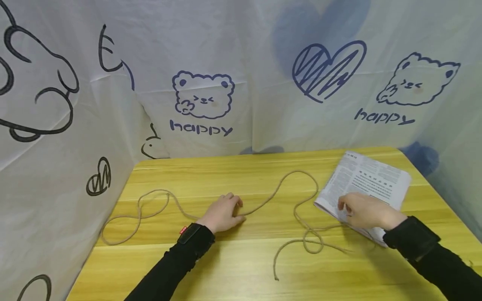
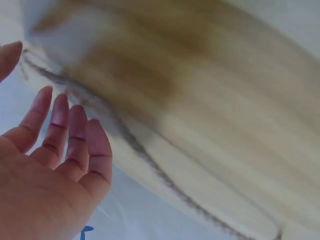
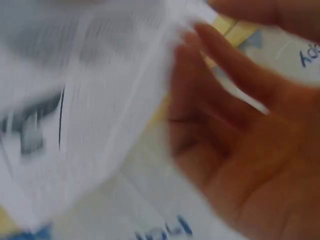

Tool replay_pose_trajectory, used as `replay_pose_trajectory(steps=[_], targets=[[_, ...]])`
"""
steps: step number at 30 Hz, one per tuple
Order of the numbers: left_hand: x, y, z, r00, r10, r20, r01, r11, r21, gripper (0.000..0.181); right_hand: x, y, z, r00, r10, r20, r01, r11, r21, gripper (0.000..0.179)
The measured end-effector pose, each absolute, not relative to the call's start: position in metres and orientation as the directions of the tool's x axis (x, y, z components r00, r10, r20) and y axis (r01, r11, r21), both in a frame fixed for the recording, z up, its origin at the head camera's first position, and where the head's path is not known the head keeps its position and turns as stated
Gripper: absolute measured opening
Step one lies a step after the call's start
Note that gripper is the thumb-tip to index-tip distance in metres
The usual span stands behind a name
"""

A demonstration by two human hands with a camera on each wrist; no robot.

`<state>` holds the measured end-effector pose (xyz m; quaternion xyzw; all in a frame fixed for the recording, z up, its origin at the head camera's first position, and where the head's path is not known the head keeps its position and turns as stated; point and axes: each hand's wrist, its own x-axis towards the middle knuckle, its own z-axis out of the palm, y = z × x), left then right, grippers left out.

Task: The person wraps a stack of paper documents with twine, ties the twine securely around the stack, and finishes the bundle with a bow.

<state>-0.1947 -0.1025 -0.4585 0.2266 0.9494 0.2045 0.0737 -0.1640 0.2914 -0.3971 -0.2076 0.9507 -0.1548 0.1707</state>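
A long thin twine rope (image 1: 297, 171) winds across the wooden table, with loops at the left and a small crossed knot-like loop on the right. My left hand (image 1: 222, 213) is over its middle stretch, fingers loosely bent. In the left wrist view those fingers are spread and relaxed, with the rope (image 2: 132, 142) passing just beyond the fingertips. At the right, my right hand (image 1: 367, 209) hovers over the lower part of a folded newspaper (image 1: 376, 175), fingers loosely curled. The right wrist view shows nothing between the fingers and thumb, with the blurred newspaper (image 3: 95, 125) beside them.
The yellow wood-grain table (image 1: 233, 271) is bordered by a white cloth (image 1: 263, 104) printed with bears, hearts and the word "happy". One rope end lies near the table's front middle. Part of the rope runs toward the newspaper's lower edge, beneath the right hand.
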Motion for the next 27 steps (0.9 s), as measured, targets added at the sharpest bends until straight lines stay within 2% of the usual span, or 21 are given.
replay_pose_trajectory(steps=[3, 4, 8, 13, 18, 23, 27], targets=[[-0.193, -0.105, -0.461, -0.881, 0.472, -0.018, 0.435, 0.826, 0.359, 0.020, -0.165, 0.271, -0.412, -0.860, -0.502, -0.093, -0.424, 0.804, -0.418, 0.007], [-0.193, -0.106, -0.462, -0.879, 0.477, -0.008, 0.445, 0.826, 0.345, 0.015, -0.166, 0.263, -0.417, -0.856, -0.512, -0.064, -0.438, 0.788, -0.433, 0.009], [-0.195, -0.107, -0.463, -0.873, 0.488, 0.003, 0.461, 0.821, 0.337, 0.008, -0.167, 0.235, -0.437, -0.824, -0.562, -0.073, -0.455, 0.733, -0.505, 0.020], [-0.199, -0.115, -0.458, -0.887, 0.463, 0.006, 0.410, 0.778, 0.476, 0.009, -0.168, 0.224, -0.449, -0.819, -0.568, -0.078, -0.456, 0.728, -0.512, 0.028], [-0.208, -0.145, -0.443, -0.934, 0.347, 0.082, 0.335, 0.777, 0.533, 0.015, -0.175, 0.245, -0.436, -0.886, -0.462, -0.026, -0.367, 0.735, -0.570, 0.035], [-0.214, -0.197, -0.429, -0.974, 0.174, 0.147, 0.225, 0.842, 0.490, 0.023, -0.185, 0.294, -0.426, -0.943, -0.329, 0.046, -0.260, 0.647, -0.717, 0.042], [-0.215, -0.238, -0.426, -0.978, 0.050, 0.203, 0.134, 0.895, 0.426, 0.026, -0.187, 0.330, -0.423, -0.971, -0.238, -0.007, -0.132, 0.563, -0.816, 0.045]])
